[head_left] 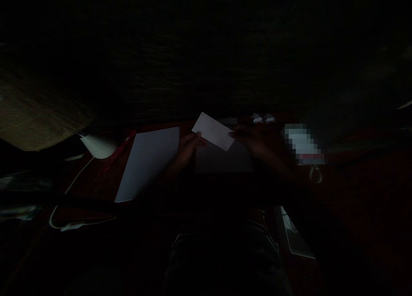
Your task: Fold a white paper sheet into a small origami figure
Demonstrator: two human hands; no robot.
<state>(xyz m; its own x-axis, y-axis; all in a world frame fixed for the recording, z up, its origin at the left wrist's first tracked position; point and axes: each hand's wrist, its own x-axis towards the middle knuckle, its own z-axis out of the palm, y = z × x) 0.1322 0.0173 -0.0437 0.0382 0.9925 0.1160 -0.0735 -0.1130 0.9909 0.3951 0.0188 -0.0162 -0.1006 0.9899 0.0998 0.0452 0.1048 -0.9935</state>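
Observation:
The scene is very dark. A small white rectangular piece of paper [213, 130] is held tilted between both hands, above a larger dim sheet [223, 160] on the reddish table. My left hand [186, 152] pinches its left end, with the thumb on top. At its right end, my right hand [249, 139] grips the edge between thumb and fingers; much of this hand is lost in shadow. A big pale sheet [151, 158] lies to the left of my left hand.
A red stick-like item [119, 151] and a white lamp-like object [99, 146] with a cord [77, 175] are at the left. Small folded white papers [262, 117] lie behind my right hand. A pixelated pale object [303, 143] sits at the right.

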